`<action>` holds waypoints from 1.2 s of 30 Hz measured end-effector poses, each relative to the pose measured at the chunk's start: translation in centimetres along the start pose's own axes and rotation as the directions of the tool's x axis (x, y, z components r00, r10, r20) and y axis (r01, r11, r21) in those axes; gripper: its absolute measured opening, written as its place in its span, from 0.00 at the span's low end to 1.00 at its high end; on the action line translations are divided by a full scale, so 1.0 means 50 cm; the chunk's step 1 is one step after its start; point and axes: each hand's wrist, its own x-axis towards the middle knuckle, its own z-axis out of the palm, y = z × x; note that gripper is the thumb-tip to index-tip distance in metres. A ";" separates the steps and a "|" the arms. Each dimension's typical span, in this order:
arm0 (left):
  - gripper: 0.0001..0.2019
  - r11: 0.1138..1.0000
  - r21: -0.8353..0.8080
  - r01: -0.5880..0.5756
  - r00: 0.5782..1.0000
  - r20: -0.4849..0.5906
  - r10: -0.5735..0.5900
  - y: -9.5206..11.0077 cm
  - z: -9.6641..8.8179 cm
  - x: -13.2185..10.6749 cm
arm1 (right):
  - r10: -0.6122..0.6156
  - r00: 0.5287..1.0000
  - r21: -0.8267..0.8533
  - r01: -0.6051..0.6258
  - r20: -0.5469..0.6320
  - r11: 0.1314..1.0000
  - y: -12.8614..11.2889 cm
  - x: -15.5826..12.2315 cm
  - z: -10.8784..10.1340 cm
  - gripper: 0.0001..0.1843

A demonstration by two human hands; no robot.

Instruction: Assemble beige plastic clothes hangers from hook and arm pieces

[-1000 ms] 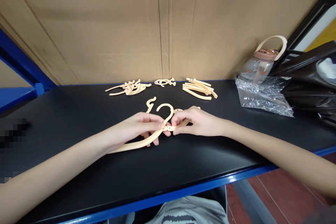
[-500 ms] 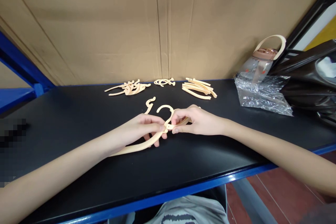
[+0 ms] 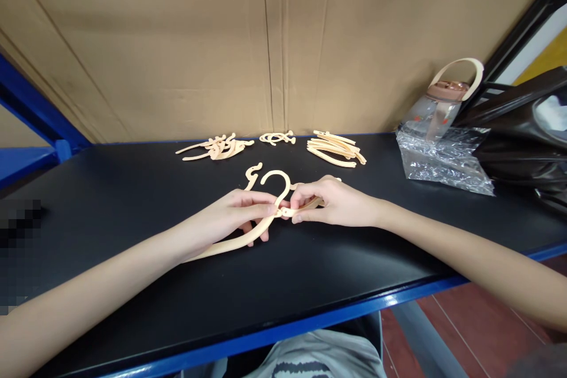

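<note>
Both my hands meet over the middle of the black table [image 3: 133,201]. My left hand [image 3: 237,215] is closed on the left arm of a cream plastic hanger [image 3: 239,240], which curves down toward my wrist. The hanger's hook [image 3: 275,180] rises between my thumbs. My right hand [image 3: 330,202] pinches the hanger's right arm piece [image 3: 305,208] at the joint beside the hook. A loose cream hook [image 3: 253,176] lies just behind my left hand.
At the back of the table lie three small heaps of cream hanger parts: left [image 3: 217,148], middle [image 3: 277,137], right [image 3: 335,148]. A clear water bottle [image 3: 436,107] on crinkled plastic wrap [image 3: 443,162] and a black bag [image 3: 522,142] fill the right. Cardboard [image 3: 266,41] backs the table.
The hanger and both hands have shifted very slightly up and away; the grip at the joint is the same.
</note>
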 end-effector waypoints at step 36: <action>0.13 1.000 0.005 0.011 0.998 0.066 -0.012 0.004 -0.005 0.002 | 0.043 0.998 0.087 -0.047 0.042 0.995 -0.008 -0.002 -0.006 0.05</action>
